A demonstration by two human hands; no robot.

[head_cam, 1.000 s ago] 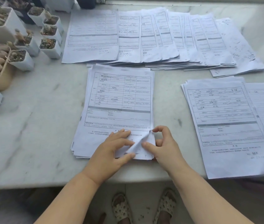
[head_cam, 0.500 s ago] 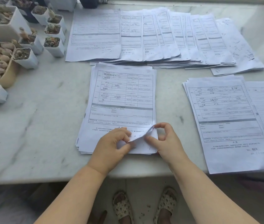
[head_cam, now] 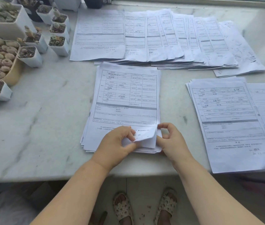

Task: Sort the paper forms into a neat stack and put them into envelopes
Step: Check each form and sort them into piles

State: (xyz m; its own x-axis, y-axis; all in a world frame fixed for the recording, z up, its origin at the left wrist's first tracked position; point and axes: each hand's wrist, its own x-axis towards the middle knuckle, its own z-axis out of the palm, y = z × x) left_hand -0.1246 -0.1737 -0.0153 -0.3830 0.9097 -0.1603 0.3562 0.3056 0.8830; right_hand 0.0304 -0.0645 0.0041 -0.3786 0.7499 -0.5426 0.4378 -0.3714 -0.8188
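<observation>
At near counter [head_cam: 31, 127] edge, head view only: centre stack [head_cam: 125, 103] of paper forms lying flat, long axis running away from body, near short edge just beside counter lip. Top sheet's near right corner [head_cam: 146, 135] curled up off centre stack, held between both hands. Left hand [head_cam: 117, 146] resting on near end of centre stack, fingers [head_cam: 129, 132] curled, thumb and forefinger pinching the lifted corner from its left side. Right hand [head_cam: 170, 142] at near right corner of centre stack, thumb and forefinger tips close together at the corner's upper edge, seemingly nipping it; remaining fingers curled loosely, holding nothing else. Both hands about equally near the corner, one on each side of it. Corner sits directly between fingertips, so judged step: peeling or checking top sheet off centre stack, not yet lifted clear.

Right of centre stack, well apart: second stack [head_cam: 229, 120] of forms, slightly skewed, overhanging counter lip. Beyond centre stack, nearly touching its far edge: fanned row [head_cam: 161, 38] of overlapping forms. Left of centre stack, well apart: small white pots [head_cam: 58, 44] of succulents. No envelopes in view. Below counter lip: floor, two sandalled feet [head_cam: 144, 207].
</observation>
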